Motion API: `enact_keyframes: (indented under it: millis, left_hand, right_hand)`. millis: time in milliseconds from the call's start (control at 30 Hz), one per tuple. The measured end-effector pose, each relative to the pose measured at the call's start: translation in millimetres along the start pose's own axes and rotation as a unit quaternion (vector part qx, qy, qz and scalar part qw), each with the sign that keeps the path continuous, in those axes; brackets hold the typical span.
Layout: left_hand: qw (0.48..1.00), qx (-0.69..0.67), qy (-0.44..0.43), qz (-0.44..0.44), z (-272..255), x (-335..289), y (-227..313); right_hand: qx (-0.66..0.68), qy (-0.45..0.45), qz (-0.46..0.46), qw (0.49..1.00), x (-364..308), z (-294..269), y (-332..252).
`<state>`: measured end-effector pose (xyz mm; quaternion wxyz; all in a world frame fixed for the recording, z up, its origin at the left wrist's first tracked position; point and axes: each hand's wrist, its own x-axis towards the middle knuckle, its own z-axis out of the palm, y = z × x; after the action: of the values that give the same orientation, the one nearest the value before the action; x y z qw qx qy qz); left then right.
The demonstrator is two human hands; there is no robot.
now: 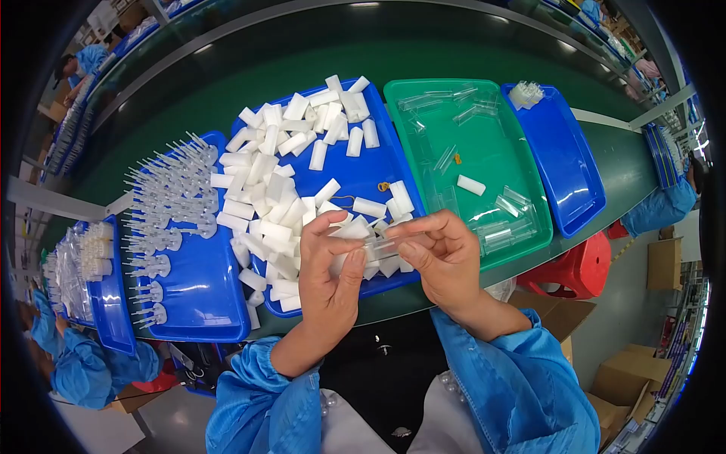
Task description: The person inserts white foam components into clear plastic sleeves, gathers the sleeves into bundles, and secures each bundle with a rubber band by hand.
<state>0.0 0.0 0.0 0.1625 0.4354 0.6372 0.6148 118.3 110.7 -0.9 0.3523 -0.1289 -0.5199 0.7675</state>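
Between my two hands is a clear plastic tube (pixel 380 248), held level over the near edge of a blue tray (pixel 314 172). The fingertips of my left hand (pixel 333 280) pinch its left end. My right hand (pixel 448 261) closes thumb and fingers on the other end. Below and beyond my hands, many white foam-like cylinders (pixel 265 166) lie heaped in the blue tray, some spilling over its left rim. To the right, a green tray (pixel 431 170) holds loose clear tubes (pixel 499 236) and a single white cylinder (pixel 471 185).
On the left, another blue tray (pixel 200 291) carries rows of translucent stemmed parts (pixel 170 181). A narrower blue tray (pixel 563 170) at right has a bundle of small whitish parts (pixel 526 94). A red stool (pixel 578 265) and cardboard boxes (pixel 624 374) stand at right. Co-workers in blue sit on both sides.
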Motion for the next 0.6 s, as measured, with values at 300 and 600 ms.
enact_keyframes:
  millis: [300, 600]
  left_hand:
    - [0.999, 0.040, -0.004, 0.015, 0, -1, 1]
    - [0.998, 0.049, -0.038, 0.003, 0, -8, -1]
  right_hand:
    - [-0.052, -0.016, 0.084, 0.995, 12, -5, -14]
    - [-0.214, -0.026, 0.041, 0.976, 12, 0, -23]
